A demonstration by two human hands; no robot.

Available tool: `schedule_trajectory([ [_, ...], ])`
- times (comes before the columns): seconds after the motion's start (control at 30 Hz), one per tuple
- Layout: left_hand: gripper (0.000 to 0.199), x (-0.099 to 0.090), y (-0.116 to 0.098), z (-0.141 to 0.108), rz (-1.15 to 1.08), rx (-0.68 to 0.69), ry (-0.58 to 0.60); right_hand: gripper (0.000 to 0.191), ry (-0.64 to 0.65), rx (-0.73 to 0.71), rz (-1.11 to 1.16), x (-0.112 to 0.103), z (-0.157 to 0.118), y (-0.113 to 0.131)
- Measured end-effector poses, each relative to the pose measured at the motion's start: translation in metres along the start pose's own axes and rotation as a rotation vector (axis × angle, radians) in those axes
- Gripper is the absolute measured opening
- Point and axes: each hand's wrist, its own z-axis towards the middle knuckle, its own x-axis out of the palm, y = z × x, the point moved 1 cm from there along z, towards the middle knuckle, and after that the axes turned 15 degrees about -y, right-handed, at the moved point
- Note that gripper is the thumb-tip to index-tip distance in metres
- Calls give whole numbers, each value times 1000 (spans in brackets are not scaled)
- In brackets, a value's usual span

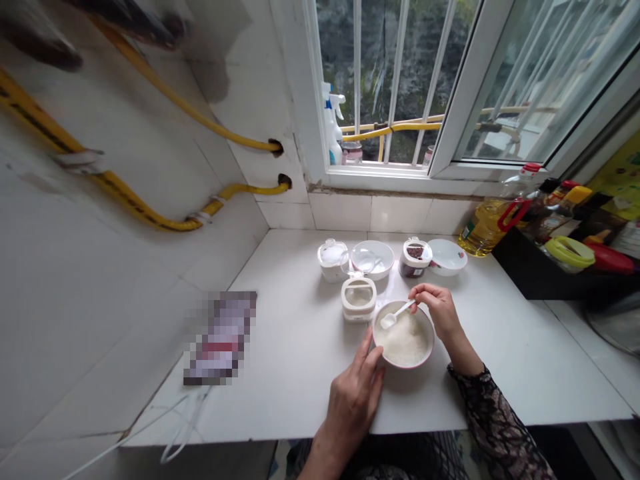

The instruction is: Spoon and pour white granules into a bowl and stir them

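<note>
A white bowl [429, 348] with a thin pink rim stands near the front of the counter, filled with a pale, whitish powder or grain [404, 337]. My left hand [354, 393] grips the bowl's left side, thumb at the rim and fingers along the outside wall. Between the fingertips of my right hand [436, 308] is the handle of a small white spoon [395, 317]. The spoon's head hangs over the bowl's left part, with some white stuff in it. Just left of the bowl, a square jar [359, 313] has its clear lid [358, 262] flipped up.
Behind stand a jar of white contents [333, 267], an empty-looking bowl [375, 267], a jar of dark red bits [415, 263] and another bowl [447, 259]. An oil bottle [483, 230] and a black condiment box [525, 267] are right. A blurred-out device [220, 340] with a cable lies left.
</note>
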Motion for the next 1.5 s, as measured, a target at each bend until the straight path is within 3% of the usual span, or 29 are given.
schedule_trajectory([
  [0.1,29,0,0,1,1,3,-3,11,-14,-50,28,3,-1,0],
  [0.2,29,0,0,1,-1,6,-7,13,-50,-200,17,11,-6,5],
  [0.33,30,0,0,1,0,-5,-3,13,-85,-637,-141,23,-17,15],
  [0.43,30,0,0,1,3,7,-6,24,72,-1052,-333,30,-24,18],
  [0.53,31,0,0,0,3,5,-9,31,166,-1222,-417,29,-27,20],
  [0.77,31,0,0,-1,-3,-18,2,19,-111,-1042,-352,4,-18,22],
  [0.97,32,0,1,-1,13,-2,-11,17,55,-995,-583,6,-14,1],
  [1.13,32,2,2,-2,22,0,-18,19,190,-859,-495,11,-14,-5],
  [1.33,32,2,1,-3,8,-9,-13,19,107,-578,-365,6,-12,0],
  [1.5,33,1,1,-2,8,-22,3,16,23,-254,-206,3,-10,2],
])
